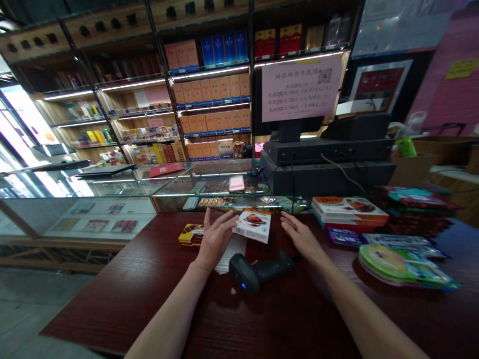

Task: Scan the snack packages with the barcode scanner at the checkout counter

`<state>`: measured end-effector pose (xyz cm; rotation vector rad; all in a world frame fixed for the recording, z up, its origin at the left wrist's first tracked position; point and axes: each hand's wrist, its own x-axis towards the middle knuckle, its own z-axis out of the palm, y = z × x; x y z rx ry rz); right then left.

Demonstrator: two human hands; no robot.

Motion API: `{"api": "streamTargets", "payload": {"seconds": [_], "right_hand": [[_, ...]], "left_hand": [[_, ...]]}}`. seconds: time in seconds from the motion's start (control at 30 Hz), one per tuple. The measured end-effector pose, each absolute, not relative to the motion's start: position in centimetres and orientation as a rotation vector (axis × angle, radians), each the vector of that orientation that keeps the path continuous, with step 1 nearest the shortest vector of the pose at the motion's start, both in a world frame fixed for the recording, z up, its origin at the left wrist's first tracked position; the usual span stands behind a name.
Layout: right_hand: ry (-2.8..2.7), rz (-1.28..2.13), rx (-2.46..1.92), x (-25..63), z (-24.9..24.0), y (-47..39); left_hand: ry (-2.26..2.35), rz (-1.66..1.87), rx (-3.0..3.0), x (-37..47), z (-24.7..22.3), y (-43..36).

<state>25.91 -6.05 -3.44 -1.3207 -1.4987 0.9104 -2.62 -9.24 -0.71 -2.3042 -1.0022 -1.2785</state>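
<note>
A white chocolate box (258, 230) with a brown-and-orange picture on its face sits slightly tilted between my two hands. My left hand (216, 239) is at the box's left edge, thumb raised and fingers stretched out; the fingertips overlap that edge, and I cannot tell whether they press on it. On the other side, my right hand (299, 233) is open, apart from the box, its fingers extended. Nearer me lies a black barcode scanner (258, 271) with a blue light on. Partly behind my left hand is a yellow chocolate packet (190, 234). A white paper (234, 252) lies below the box.
To the right are stacked white-and-orange boxes (350, 212), purple packets (344, 236), green round packages (396, 264) and dark red bags (419, 212). A glass display counter (213, 172) and a black register with monitor (325, 154) stand behind the dark wooden table (149, 284).
</note>
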Motion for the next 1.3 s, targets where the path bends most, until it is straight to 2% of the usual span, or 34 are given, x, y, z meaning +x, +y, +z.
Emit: {"api": "streamTargets", "payload": {"seconds": [0.53,0.77,0.93,1.3], "right_hand": [[-1.469,0.839,-1.25,25.9,-4.5,-5.4],[-1.475,0.767,-1.222,25.5,-4.0,-5.9],[-1.464,0.803,-1.23,25.1,-4.3,-6.0],[-1.514,0.648,-1.244,24.6,-4.9,-5.9]], "left_hand": [[-0.887,-1.353,-2.289,-2.0,-0.4,-9.6],[-1.143,-1.365,-2.018,-2.5,-0.8,-9.1],[-1.259,-1.338,-2.016,-2.6,-0.6,-9.2],[-1.538,-1.252,-1.999,-3.2,-1.5,-8.3]]}}
